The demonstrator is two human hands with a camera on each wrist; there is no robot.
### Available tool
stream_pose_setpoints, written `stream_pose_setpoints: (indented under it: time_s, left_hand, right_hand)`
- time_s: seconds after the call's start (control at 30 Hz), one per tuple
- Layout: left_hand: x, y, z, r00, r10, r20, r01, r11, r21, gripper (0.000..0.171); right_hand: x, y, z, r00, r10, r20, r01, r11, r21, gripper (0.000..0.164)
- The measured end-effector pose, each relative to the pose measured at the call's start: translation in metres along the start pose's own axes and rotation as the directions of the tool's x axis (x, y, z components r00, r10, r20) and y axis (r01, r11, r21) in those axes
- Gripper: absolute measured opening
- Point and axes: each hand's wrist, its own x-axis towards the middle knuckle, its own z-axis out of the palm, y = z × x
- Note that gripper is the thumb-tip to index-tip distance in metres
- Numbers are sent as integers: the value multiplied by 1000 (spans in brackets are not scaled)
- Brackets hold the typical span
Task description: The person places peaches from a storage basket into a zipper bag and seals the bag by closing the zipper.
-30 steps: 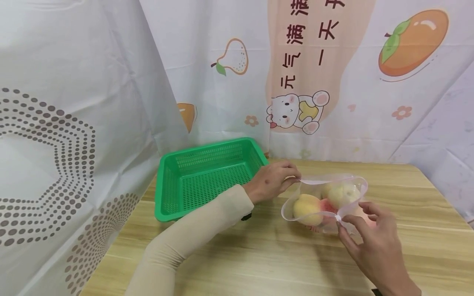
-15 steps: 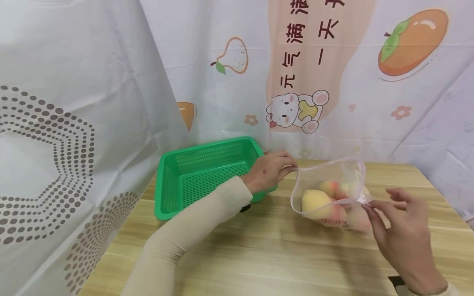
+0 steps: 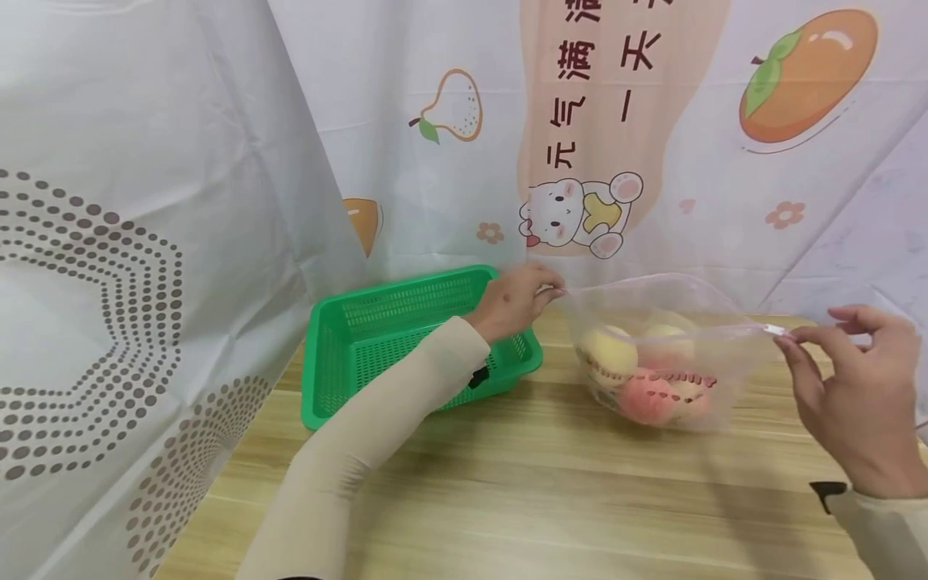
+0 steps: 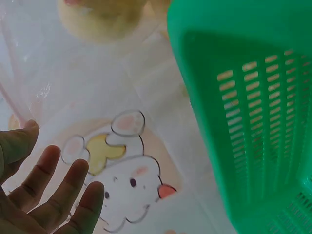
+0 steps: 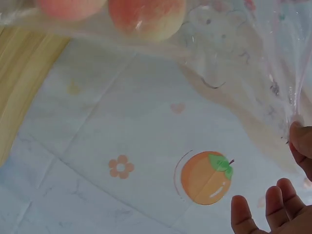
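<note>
A clear zip bag (image 3: 732, 370) with red print stretches between both hands above the wooden table. Inside it lie several peaches (image 3: 648, 396), yellow and pinkish red, also seen through the film as a peach (image 5: 146, 19) in the right wrist view. Thumb and forefinger of my left hand (image 3: 510, 304) pinch the top left corner of the bag, beside the basket. On the other side my right hand (image 3: 859, 399) pinches the zip's right end at a white slider (image 3: 774, 329). The other fingers of the left hand (image 4: 53, 195) are spread in the left wrist view.
A green plastic basket (image 3: 310, 387) with slotted walls stands at the table's back left, partly behind my left forearm. The wooden table (image 3: 551, 499) ends at a white printed curtain (image 3: 449, 209), with another patterned sheet (image 3: 145, 121) on the left.
My right hand has moved right and up with the slider, and the bag's mouth has gone from a wide loop to a drawn-out line. My left hand has risen slightly leftward with its corner.
</note>
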Motion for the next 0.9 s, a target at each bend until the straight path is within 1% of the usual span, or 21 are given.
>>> stream_pose_setpoints:
  time_s: [0.07,0.13,0.23,0.27,0.33,0.4,0.47,0.53,0.63,0.7,0.77,0.83,0.9]
  left_hand:
    - [5,-4,-1,999,-34,-1,34,999,-8,22]
    - [11,-8,-1,997,-77,6,77,997,-10,24]
    - [24,-11,-2,991,-132,15,132,991,4,24]
    - [29,-10,-2,988,-152,17,151,988,11,25]
    - [39,-9,-4,982,-187,18,187,982,26,25]
    - [50,-7,-5,975,-222,6,221,974,51,25]
    - [60,-5,-6,969,-246,-19,246,967,62,25]
    - [69,-3,-6,964,-264,-42,267,962,61,25]
    - [79,-1,-6,954,-293,-72,296,955,35,24]
    - [83,0,-5,947,-310,-86,313,950,21,24]
    - [84,1,-4,943,-316,-101,319,948,14,24]
    - [80,1,-2,950,-293,-105,298,954,39,23]
    - [72,2,0,962,-256,-89,263,962,72,22]
  right_hand:
    - [5,9,2,1000,15,6,-15,1000,10,74]
    - [9,20,4,999,22,30,-22,1000,8,77]
    - [17,36,8,994,45,96,-43,999,-25,84]
    - [19,42,9,992,50,116,-47,998,-30,80]
    - [26,53,15,988,65,140,-61,997,-37,66]
    - [32,63,21,985,87,148,-84,996,-27,45]
    - [40,69,27,982,118,144,-118,993,-9,21]
    - [46,73,33,978,157,140,-158,987,-7,13]
    - [53,75,40,964,231,132,-232,973,-12,11]
    - [55,74,44,957,265,120,-264,964,-18,11]
    - [54,74,45,952,283,117,-283,959,-17,11]
    - [50,73,45,952,279,127,-278,960,-22,10]
    - [45,72,42,955,257,148,-257,966,-19,9]
